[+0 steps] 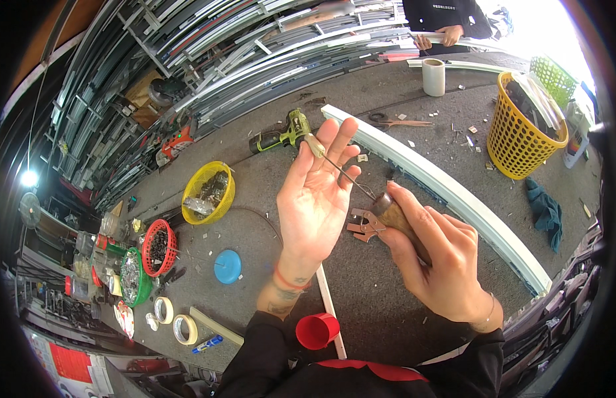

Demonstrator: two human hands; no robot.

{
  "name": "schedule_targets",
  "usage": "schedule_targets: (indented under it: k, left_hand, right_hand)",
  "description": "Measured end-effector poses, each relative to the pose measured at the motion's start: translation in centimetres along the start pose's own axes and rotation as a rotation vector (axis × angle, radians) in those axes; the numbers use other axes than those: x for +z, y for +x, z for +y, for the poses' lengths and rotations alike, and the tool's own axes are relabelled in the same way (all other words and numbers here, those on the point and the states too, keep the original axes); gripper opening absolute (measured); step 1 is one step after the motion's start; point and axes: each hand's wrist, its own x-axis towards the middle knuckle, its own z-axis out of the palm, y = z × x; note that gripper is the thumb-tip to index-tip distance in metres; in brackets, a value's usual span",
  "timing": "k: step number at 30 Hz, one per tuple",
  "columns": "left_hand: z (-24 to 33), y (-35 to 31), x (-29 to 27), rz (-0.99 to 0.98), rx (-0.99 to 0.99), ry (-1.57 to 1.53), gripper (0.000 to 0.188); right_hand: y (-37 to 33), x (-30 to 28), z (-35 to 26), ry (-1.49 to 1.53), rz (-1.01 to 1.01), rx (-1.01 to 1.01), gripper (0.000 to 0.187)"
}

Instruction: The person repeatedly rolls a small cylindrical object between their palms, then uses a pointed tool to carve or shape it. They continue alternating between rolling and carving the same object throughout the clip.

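Note:
My right hand [440, 255] is closed around the thick wooden handle [402, 222] of a tool with a thin dark metal shaft [349, 177]. The shaft points up and left, crossing in front of my left hand [318, 205], whose palm faces up. A pale tapered piece [315, 145] sits at the shaft's far end, between my left thumb and forefinger; the other left fingers are loosely spread. Beside my right thumb is a copper-coloured metal piece [366, 225], apparently on the table. Just beyond the left fingertips lies a green-and-black cordless drill [287, 132].
A long white profile [447, 196] runs diagonally across the right side. Scissors [401, 123], a white roll [433, 77] and a yellow basket [520, 142] stand or lie beyond. Leftward are a yellow bowl [208, 217], a blue disc [227, 266] and tape rolls [184, 330]. A red cup [317, 331] is near me.

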Motion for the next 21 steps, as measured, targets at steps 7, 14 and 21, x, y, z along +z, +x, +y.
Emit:
schedule_targets:
  k: [7, 14, 21]
  left_hand:
    - [-0.3, 0.2, -0.1, -0.004, 0.153, 0.267, 0.041]
    - [-1.2, 0.6, -0.4, -0.027, 0.381, 0.603, 0.037]
    - [-3.2, -0.1, 0.4, -0.143, 0.376, 0.787, 0.034]
  right_hand:
    - [0.0, -0.1, 0.1, -0.078, 0.047, -0.037, 0.050]
    - [0.3, 0.3, 0.8, -0.045, 0.049, -0.063, 0.050]
    - [0.4, 1.7, 2.0, 0.049, 0.174, -0.055, 0.046]
